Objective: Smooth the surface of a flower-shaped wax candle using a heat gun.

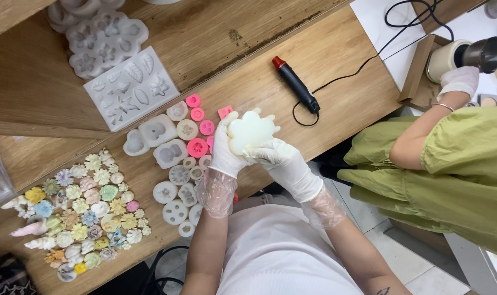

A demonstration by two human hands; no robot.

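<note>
Presently, a white flower-shaped silicone mould (251,131) is held above the wooden table (336,71) edge, pinched by left hand (226,150) and right hand (278,158) fingers; judged soft, flexible, best gripped at its rim.

A long wooden worktable (336,71) — evenly lit — stands over pale floor tiles (418,267).

There is a single view, from a camera worn on the person's head. It looks steeply down over the person's own chest and forearms onto the wooden table (325,71), which runs slantwise across the frame. The left hand (225,148) and right hand (284,162) sit close below the lens, near the frame's centre. At the right edge the view takes in a co-worker's green sleeve (467,147) and tiled floor (418,273).
</note>
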